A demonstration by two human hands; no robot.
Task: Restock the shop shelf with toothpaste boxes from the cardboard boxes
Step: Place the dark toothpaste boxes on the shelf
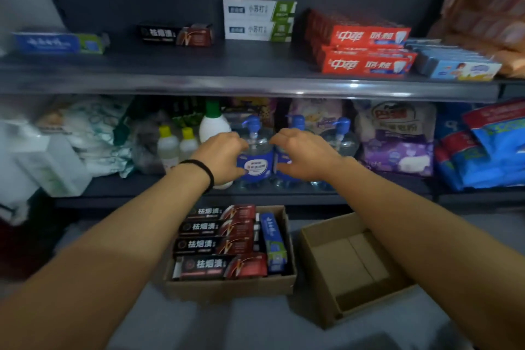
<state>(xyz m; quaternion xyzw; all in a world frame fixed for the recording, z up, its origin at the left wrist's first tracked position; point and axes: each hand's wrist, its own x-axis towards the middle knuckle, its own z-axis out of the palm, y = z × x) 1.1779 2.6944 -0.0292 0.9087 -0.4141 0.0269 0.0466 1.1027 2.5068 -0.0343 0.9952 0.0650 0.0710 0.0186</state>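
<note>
My left hand (221, 156) and my right hand (306, 153) hover side by side in front of the lower shelf, fingers loosely curled, holding nothing. Below them on the floor, a cardboard box (230, 288) holds several black-and-red toothpaste boxes (218, 244) and a blue one (274, 241) standing on edge. Beside it on the right lies a second cardboard box (349, 261), which is empty. The upper shelf (255, 85) carries a blue-green toothpaste box (59, 42), a black-red one (176, 34), two stacked white-green ones (258, 20), red ones (366, 51) and light blue ones (460, 64).
The lower shelf is packed with pump bottles (255, 150), small yellow-capped bottles (177, 143), a white bottle (213, 125), tissue packs (397, 133) and blue bags (488, 148). Wide gaps separate the toothpaste groups on the upper shelf. Packaged goods (488, 8) crowd its right end.
</note>
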